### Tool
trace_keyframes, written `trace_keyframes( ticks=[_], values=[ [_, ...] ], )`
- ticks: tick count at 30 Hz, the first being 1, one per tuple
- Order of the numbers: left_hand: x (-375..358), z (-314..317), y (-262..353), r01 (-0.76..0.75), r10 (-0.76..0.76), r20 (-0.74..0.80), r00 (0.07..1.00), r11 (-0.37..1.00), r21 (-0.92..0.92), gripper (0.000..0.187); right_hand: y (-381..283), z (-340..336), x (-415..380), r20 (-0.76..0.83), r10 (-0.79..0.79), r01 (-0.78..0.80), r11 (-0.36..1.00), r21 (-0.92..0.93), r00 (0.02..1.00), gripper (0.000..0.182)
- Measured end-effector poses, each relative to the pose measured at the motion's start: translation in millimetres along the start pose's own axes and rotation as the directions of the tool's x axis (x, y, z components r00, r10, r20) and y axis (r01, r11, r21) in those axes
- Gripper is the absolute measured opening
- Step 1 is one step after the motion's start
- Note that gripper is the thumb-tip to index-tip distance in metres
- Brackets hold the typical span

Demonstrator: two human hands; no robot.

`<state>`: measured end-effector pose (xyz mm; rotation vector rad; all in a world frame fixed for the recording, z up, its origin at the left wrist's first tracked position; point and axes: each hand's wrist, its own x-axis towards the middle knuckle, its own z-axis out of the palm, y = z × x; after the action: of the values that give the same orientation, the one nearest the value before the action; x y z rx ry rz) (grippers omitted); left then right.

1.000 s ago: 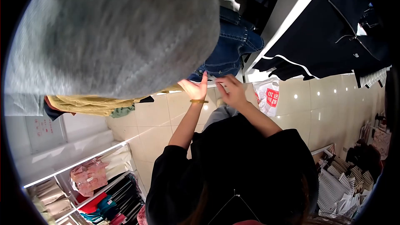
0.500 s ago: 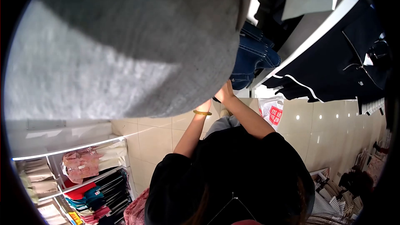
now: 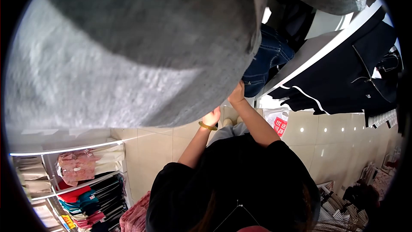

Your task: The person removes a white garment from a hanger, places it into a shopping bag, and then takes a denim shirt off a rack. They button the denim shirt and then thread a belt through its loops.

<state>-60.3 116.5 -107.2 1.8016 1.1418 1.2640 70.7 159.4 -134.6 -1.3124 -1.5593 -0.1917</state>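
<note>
Cloth (image 3: 120, 86), grey and mottled, very close to the lens and filling the upper left; pale and almost silvery where light falls, charcoal across a broad shaded area at the top, with a rounded lower edge and a narrow folded edge down the right side. Too blurred to read the weave. Below, a black top (image 3: 234, 180) with a thin necklace (image 3: 240, 206), and two bare forearms reaching up to the lower right of the cloth. Left hand (image 3: 212, 116), above a yellowish bangle (image 3: 208, 126), right at the cloth's lower edge, with fingers mostly hidden; cannot tell how far open or whether holding anything. Right hand (image 3: 237, 93), a little higher, between the cloth and the jeans (image 3: 266, 62), with fingers likewise mostly hidden; cannot tell their spread or grip. Jeans dark blue with pale stitching, just past the cloth's right edge and partly covered by it. Beyond, on pale floor tiles (image 3: 150, 154), a white bag (image 3: 274, 118) with red print. At right, a near-black zipped garment (image 3: 339, 77) with a white curved line. Farther off, shelves (image 3: 68, 148) at lower left, striped garments (image 3: 343, 212) at lower right.
</note>
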Motion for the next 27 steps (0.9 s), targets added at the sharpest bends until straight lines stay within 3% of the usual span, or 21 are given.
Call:
trace_keyframes(
  ticks=[4, 9, 15, 21, 22, 25, 26, 27],
  values=[
    [1.9, 0.0, 25.9, 0.163, -0.153, 0.075, 0.985, 0.974, -0.154, 0.008, 3.6, -1.6, 4.6, -0.034, 0.001, 0.0, 1.0, 0.017, 0.999, 0.032],
    [11.2, -3.6, 46.3, 0.078, -0.069, 0.084, 0.994, 0.99, -0.116, 0.008, 8.9, -0.4, 9.7, -0.038, -0.042, 0.041, 0.998, -0.038, 0.998, 0.035],
    [9.8, -5.9, 40.6, 0.093, -0.088, 0.08, 0.993, 0.994, -0.062, 0.005, 18.4, 14.0, -12.4, -0.007, -0.024, 0.023, 0.996, -0.088, 1.0, 0.03],
    [10.5, -11.9, 34.5, 0.126, -0.128, 0.072, 0.989, 0.992, 0.022, 0.003, -5.8, -0.7, 1.4, -0.017, 0.066, -0.062, 0.985, 0.161, 0.998, 0.022],
    [13.3, -14.1, 28.9, 0.021, -0.028, 0.083, 0.996, 0.997, 0.081, 0.002, -11.8, -5.7, 3.5, 0.022, 0.136, -0.137, 0.956, 0.261, 0.99, 0.019],
    [12.3, -13.9, 18.8, -0.036, 0.031, 0.039, 0.999, 0.99, 0.135, 0.002, -34.4, -32.7, 14.5, 0.127, 0.295, -0.32, 0.83, 0.456, 0.947, 0.01],
    [11.9, -13.6, 15.6, -0.025, 0.021, 0.027, 0.999, 0.989, 0.146, 0.004, -40.5, -29.6, 14.1, 0.095, 0.358, -0.347, 0.751, 0.562, 0.929, 0.007],
    [9.6, -13.8, 11.0, -0.013, 0.011, 0.017, 1.0, 0.988, 0.155, 0.005, -44.0, -35.4, 14.6, 0.106, 0.326, -0.324, 0.743, 0.586, 0.939, 0.005]
  ],
)
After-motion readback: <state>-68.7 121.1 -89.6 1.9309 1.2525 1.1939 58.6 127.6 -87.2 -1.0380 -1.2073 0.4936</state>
